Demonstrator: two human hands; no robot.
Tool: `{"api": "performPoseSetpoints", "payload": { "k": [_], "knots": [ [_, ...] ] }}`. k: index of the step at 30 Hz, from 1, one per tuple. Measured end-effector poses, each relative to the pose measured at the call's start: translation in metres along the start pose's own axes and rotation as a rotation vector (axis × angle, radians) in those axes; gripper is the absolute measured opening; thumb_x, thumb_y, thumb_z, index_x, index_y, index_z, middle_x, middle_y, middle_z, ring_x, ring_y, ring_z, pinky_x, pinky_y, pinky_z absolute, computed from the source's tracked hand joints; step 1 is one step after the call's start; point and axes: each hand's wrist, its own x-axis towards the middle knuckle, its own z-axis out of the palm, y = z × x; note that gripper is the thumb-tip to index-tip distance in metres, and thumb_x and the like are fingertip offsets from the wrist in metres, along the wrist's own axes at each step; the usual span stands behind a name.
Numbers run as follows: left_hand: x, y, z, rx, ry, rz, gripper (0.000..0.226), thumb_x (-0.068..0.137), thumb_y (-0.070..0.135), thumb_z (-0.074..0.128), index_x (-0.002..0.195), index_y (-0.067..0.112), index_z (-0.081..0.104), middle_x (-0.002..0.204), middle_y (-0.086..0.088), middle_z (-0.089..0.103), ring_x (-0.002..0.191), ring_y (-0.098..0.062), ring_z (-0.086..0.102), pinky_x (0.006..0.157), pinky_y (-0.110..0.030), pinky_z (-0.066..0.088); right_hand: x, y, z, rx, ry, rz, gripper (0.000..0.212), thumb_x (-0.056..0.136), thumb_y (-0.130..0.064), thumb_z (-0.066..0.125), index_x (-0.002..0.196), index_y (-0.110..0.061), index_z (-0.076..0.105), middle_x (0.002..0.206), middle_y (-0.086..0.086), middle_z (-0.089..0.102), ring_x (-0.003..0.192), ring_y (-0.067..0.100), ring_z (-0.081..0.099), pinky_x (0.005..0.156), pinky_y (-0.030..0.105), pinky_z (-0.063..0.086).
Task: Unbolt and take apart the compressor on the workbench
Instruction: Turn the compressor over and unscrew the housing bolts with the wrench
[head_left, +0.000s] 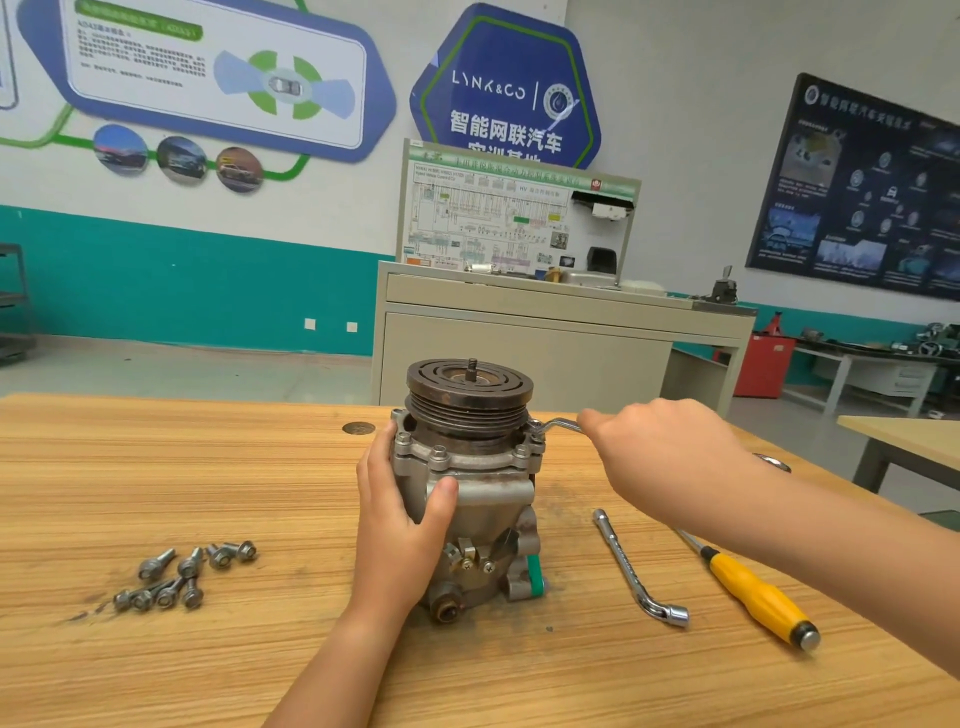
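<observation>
on workbench (208, 467), centre: one compressor (483, 499) stands upright, long axis vertical, pulley end up, ports toward camera. left hand (400, 514) clamps its body; right hand (660, 457) wraps offset wrench (561, 425), seated on right flange bolt (536, 428). loose bolts (179, 579), about eight, lie left. one l-shaped socket wrench (636, 571) and one yellow-handled screwdriver (753, 592) lie right.

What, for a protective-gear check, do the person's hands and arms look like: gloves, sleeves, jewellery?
Both are bare: the left hand and right hand wear no gloves, and no ring shows on the visible fingers. The left forearm and right forearm are uncovered to the frame's edge, with no sleeve, watch or bracelet in view.
</observation>
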Motion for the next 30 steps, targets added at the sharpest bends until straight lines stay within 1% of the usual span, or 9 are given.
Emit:
{"api": "performPoseSetpoints", "payload": {
  "k": [8,10,13,16,20,23,25,28,30],
  "knots": [
    [0.001,0.0,0.0,0.015,-0.014,-0.019,0.062,0.066,0.064,0.043,0.122,0.061,0.014,0.125,0.046,0.016,0.114,0.034,0.015,0.089,0.003,0.021,0.004,0.007,-0.006,-0.062,-0.071,-0.014,0.026,0.092,-0.009,0.04,0.116,-0.016,0.049,0.059,-0.003,0.034,0.047,0.011,0.03,0.038,0.024,0.022],
    [0.0,0.0,0.0,0.017,-0.016,-0.02,0.062,0.066,0.064,0.042,0.122,0.06,0.014,0.125,0.046,0.015,0.114,0.035,0.014,0.087,0.006,0.02,0.005,0.004,-0.002,-0.056,-0.133,-0.075,0.025,0.093,-0.013,0.042,0.116,-0.017,0.053,0.063,-0.004,0.039,0.05,0.009,0.038,0.041,0.022,0.031],
    [0.0,0.001,0.0,0.016,-0.015,-0.016,0.061,0.067,0.064,0.043,0.122,0.061,0.015,0.125,0.047,0.016,0.115,0.034,0.015,0.086,0.008,0.02,-0.002,-0.011,0.013,0.028,-0.261,-0.173,0.025,0.093,-0.014,0.044,0.115,-0.018,0.055,0.068,-0.005,0.045,0.063,0.012,0.05,0.054,0.023,0.046],
    [0.001,0.001,0.0,0.01,-0.015,-0.012,0.061,0.067,0.063,0.044,0.122,0.06,0.017,0.125,0.047,0.018,0.116,0.033,0.016,0.086,0.009,0.02,-0.005,-0.006,0.021,0.085,-0.225,-0.113,0.023,0.095,-0.017,0.041,0.113,-0.021,0.054,0.066,-0.007,0.041,0.065,0.014,0.048,0.054,0.025,0.042],
    [0.001,-0.001,0.0,0.015,-0.01,-0.012,0.062,0.067,0.063,0.044,0.122,0.06,0.017,0.124,0.046,0.019,0.117,0.031,0.019,0.085,0.008,0.022,-0.006,0.012,0.022,0.1,-0.108,0.029,0.019,0.097,-0.024,0.037,0.111,-0.028,0.05,0.062,-0.01,0.039,0.053,0.006,0.038,0.043,0.02,0.031],
    [0.001,-0.001,0.0,0.014,-0.012,-0.015,0.062,0.066,0.063,0.044,0.122,0.061,0.017,0.123,0.048,0.018,0.116,0.032,0.018,0.085,0.009,0.022,-0.005,0.02,0.015,0.137,-0.076,0.095,0.02,0.098,-0.027,0.034,0.113,-0.027,0.048,0.066,-0.009,0.042,0.061,0.011,0.046,0.049,0.021,0.039],
    [0.0,-0.001,0.0,0.013,-0.012,-0.021,0.062,0.066,0.064,0.043,0.122,0.061,0.017,0.124,0.048,0.018,0.116,0.032,0.018,0.085,0.008,0.022,-0.002,0.023,0.009,0.132,-0.078,0.105,0.019,0.098,-0.028,0.035,0.11,-0.025,0.05,0.065,-0.008,0.04,0.062,0.012,0.047,0.052,0.022,0.041],
    [0.0,-0.001,0.0,0.011,-0.006,-0.026,0.063,0.064,0.064,0.043,0.123,0.059,0.018,0.127,0.044,0.019,0.116,0.032,0.018,0.085,0.008,0.021,0.001,0.018,0.003,0.103,-0.093,0.061,0.014,0.098,-0.025,0.037,0.093,-0.022,0.05,0.063,-0.007,0.039,0.052,0.007,0.038,0.044,0.019,0.031],
    [0.001,-0.001,0.0,0.013,-0.006,-0.037,0.064,0.063,0.065,0.043,0.122,0.059,0.019,0.127,0.043,0.018,0.115,0.033,0.017,0.086,0.007,0.021,0.002,0.013,0.0,0.093,-0.118,0.031,0.014,0.098,-0.025,0.038,0.094,-0.023,0.051,0.063,-0.006,0.038,0.051,0.006,0.034,0.043,0.019,0.028]
  ]
}}
